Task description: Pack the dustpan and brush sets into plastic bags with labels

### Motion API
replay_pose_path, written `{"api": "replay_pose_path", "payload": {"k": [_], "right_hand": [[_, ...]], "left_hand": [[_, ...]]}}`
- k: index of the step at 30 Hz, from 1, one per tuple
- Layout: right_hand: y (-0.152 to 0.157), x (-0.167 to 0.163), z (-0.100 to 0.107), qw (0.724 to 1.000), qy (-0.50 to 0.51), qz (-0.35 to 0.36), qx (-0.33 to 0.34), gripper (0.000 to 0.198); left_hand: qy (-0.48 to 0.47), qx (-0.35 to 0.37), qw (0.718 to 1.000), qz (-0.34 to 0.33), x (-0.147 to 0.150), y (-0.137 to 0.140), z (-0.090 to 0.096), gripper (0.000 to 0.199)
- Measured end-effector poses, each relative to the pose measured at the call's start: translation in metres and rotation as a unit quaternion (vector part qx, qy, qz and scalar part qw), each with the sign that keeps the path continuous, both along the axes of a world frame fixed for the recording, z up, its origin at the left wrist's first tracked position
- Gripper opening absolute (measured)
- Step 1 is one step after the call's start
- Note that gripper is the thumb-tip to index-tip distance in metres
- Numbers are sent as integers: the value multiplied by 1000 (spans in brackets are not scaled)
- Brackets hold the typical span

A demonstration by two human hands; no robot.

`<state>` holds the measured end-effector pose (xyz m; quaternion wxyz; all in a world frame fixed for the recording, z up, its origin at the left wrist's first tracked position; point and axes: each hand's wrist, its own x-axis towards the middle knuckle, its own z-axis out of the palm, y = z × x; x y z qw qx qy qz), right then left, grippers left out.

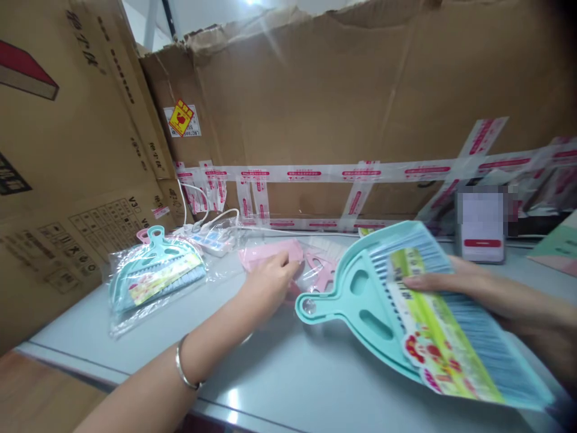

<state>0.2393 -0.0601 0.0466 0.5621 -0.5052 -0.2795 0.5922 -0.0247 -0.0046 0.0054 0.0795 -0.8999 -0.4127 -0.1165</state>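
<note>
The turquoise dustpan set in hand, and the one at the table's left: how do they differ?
The held set is in the right hand; the table set lies on the table.
The held set's handle points left; the table set's points away from the person.
The table set is in a clear bag; the held set seems unbagged.
Both show blue bristles and flowery labels.

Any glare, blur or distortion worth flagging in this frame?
Head view: bright glare near the table's front edge; head view: soft blur on the right hand and the teal dustpan's lower-right end; head view: pixelated blocks around the phone; head view: dark upper-right corner.
</note>
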Motion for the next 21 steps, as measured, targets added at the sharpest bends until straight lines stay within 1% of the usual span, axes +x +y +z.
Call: {"api": "replay_pose_path", "payload": {"k": [2,3,4,7,10,13,15,17,21], "right_hand": [[4,-7,-10,989,-43,128,-64,32],[5,-11,-13,982,-56,168,-73,30],[6,-13,-15,980,-57,182,-61,27],[6,-17,-16,981,-60,182,-44,24],[6,-15,-14,987,-59,141,-49,26],[10,-13,-15,995,-62,66,-48,29],[12,-15,-17,996,-79,34,-35,31],[12,-21,-20,995,-83,43,-27,32],[5,-40,-28,993,-33,108,-18,36]], "left_hand": [[-12,-6,1000,25,-2,1,1,25],[-18,-13,999,34,-3,1,2,28],[-24,-25,998,43,-3,1,3,30],[-56,-68,994,70,-3,0,8,30],[-116,-78,986,88,-4,1,12,25],[-168,-65,981,66,-5,3,12,23],[-188,-49,980,37,-3,0,10,21],[-205,-33,978,1,2,-5,8,20],[-239,30,968,-73,13,-18,3,18]]}}
